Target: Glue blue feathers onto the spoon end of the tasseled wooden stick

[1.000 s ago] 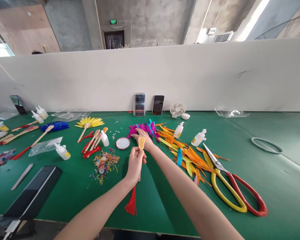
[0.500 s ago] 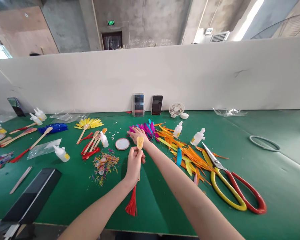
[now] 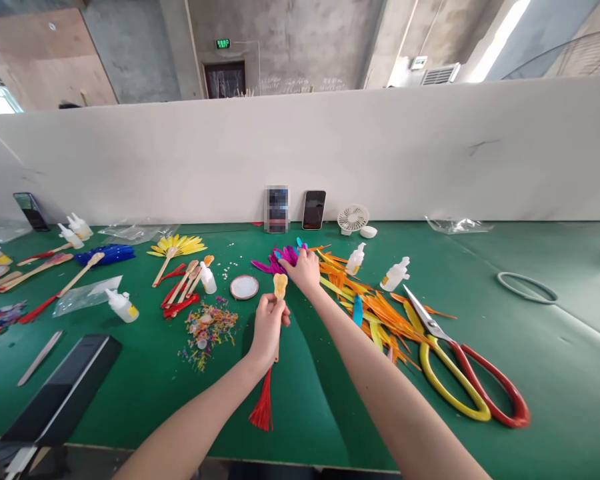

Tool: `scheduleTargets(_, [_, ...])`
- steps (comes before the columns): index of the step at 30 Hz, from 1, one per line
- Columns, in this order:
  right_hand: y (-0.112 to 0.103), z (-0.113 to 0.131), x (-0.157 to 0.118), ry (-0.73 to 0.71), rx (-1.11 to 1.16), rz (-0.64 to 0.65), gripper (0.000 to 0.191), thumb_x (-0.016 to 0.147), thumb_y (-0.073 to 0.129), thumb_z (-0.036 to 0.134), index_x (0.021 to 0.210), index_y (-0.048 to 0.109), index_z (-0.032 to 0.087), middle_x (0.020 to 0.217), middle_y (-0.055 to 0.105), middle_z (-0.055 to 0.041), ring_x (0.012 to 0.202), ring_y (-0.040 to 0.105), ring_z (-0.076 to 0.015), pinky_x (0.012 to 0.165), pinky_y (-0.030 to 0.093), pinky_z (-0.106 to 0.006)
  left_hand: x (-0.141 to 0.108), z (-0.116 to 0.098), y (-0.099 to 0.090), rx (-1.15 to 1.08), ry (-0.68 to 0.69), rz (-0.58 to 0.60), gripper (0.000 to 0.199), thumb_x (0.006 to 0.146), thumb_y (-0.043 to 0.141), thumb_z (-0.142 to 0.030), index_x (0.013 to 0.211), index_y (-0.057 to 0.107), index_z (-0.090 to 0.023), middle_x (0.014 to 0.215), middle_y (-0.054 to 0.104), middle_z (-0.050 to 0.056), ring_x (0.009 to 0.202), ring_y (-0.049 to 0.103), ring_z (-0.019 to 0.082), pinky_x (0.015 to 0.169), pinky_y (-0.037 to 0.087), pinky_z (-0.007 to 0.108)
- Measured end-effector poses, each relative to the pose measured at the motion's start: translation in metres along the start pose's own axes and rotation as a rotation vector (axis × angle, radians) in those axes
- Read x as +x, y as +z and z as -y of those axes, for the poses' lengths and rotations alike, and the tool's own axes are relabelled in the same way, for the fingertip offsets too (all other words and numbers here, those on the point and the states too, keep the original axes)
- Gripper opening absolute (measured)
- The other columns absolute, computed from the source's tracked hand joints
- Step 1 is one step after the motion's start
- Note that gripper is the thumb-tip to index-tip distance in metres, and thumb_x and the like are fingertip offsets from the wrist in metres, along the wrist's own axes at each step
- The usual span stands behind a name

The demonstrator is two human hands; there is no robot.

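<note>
My left hand (image 3: 269,327) is closed round a wooden fan handle (image 3: 280,286), whose broad amber-coated head points up above the fingers. A red tassel (image 3: 263,405) hangs from its lower end towards the table's front edge. Farther back, my right hand (image 3: 304,272) reaches onto a pile of purple feathers (image 3: 265,267) with a few blue ones among them. Its thumb is stretched out to the left, apart from the fingers, and no feather shows lifted in it. Some of the pile is hidden behind this hand.
Orange and yellow feathers (image 3: 380,310) lie right of my right arm, beside large scissors (image 3: 455,360) and glue bottles (image 3: 395,274). At left are a round white lid (image 3: 244,287), colourful scraps (image 3: 210,330), a yellow feather fan (image 3: 179,246) and a black box (image 3: 65,387). Phones (image 3: 314,210) lean against the partition.
My right hand has moved right across the purple feathers, uncovering the pile's left side, and its thumb now stands out. My left hand holds the handle in nearly the same place.
</note>
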State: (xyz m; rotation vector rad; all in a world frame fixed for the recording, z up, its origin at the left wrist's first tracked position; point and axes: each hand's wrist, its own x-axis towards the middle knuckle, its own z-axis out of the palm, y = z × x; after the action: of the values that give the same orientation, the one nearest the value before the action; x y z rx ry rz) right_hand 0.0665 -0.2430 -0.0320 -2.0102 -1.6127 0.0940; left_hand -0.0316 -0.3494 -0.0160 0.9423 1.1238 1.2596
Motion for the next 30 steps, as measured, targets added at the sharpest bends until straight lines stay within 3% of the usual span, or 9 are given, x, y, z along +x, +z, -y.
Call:
scheduleTargets(3, [0.01,0.001,0.004,0.02,-0.054,0.086,0.08,0.07,0.05,0.056,0.129,0.029,0.004,0.129,0.034,-0.0282,0.117,0.033,-0.0367,0.087,0.03,-0.044,-0.001,-0.001,0.0,0.005,0.008,-0.005,0.01,0.065,0.05,-0.024,0.066,0.043,-0.017,0.05,0.046,-0.007,0.041,0.04,0.005,0.045,0.032,0.019])
scheduleTargets(6, [0.019,0.005,0.005,0.007,-0.107,0.176,0.083,0.069,0.051,0.056,0.131,0.026,0.008,0.134,0.027,-0.028,0.12,0.029,-0.0376,0.088,0.027,-0.048,-0.002,-0.001,0.0,0.008,0.005,0.003,0.012,0.065,0.051,-0.025,0.067,0.043,-0.018,0.05,0.047,-0.006,0.041,0.041,0.006,0.044,0.032,0.019])
scheduleTargets(13, [0.012,0.012,-0.009,-0.092,-0.148,0.135,0.037,0.08,0.045,0.035,0.111,0.052,0.017,0.116,0.05,-0.0195,0.108,0.042,-0.0317,0.082,0.034,-0.043,0.0,0.001,-0.001,-0.001,0.009,0.013,0.011,0.066,0.052,-0.024,0.068,0.044,-0.017,0.05,0.047,-0.006,0.041,0.041,0.005,0.044,0.031,0.019])
scheduleTargets(18, [-0.003,0.011,-0.025,-0.103,-0.158,0.166,0.037,0.082,0.04,0.025,0.117,0.047,0.012,0.112,0.052,-0.0193,0.102,0.047,-0.0289,0.08,0.036,-0.037,0.0,0.001,-0.001,-0.003,-0.001,0.031,0.013,0.066,0.053,-0.026,0.068,0.043,-0.018,0.05,0.047,-0.006,0.04,0.04,0.005,0.043,0.029,0.019])
scheduleTargets(22, [-0.018,0.012,-0.028,-0.108,-0.08,0.148,0.045,0.083,0.041,0.03,0.124,0.039,0.011,0.118,0.049,-0.0175,0.105,0.047,-0.0262,0.082,0.037,-0.034,0.0,0.0,-0.001,0.003,-0.025,0.02,0.013,0.066,0.052,-0.025,0.068,0.043,-0.017,0.049,0.047,-0.007,0.04,0.04,0.005,0.042,0.03,0.019])
scheduleTargets(27, [-0.059,0.002,-0.02,-0.094,-0.056,0.119,0.028,0.082,0.041,0.021,0.105,0.053,0.011,0.107,0.056,-0.0149,0.099,0.052,-0.0229,0.077,0.04,-0.029,0.001,-0.001,0.0,-0.009,-0.016,0.026,0.012,0.065,0.052,-0.024,0.067,0.042,-0.018,0.048,0.047,-0.007,0.04,0.04,0.005,0.043,0.031,0.018])
scheduleTargets(30, [-0.086,-0.019,-0.019,0.016,-0.21,0.268,0.026,0.079,0.038,0.011,0.098,0.055,0.014,0.091,0.062,-0.0127,0.085,0.059,-0.0233,0.065,0.042,-0.029,0.001,-0.001,0.0,-0.018,-0.022,0.022,0.012,0.064,0.052,-0.023,0.066,0.041,-0.018,0.047,0.046,-0.007,0.039,0.04,0.005,0.043,0.031,0.018])
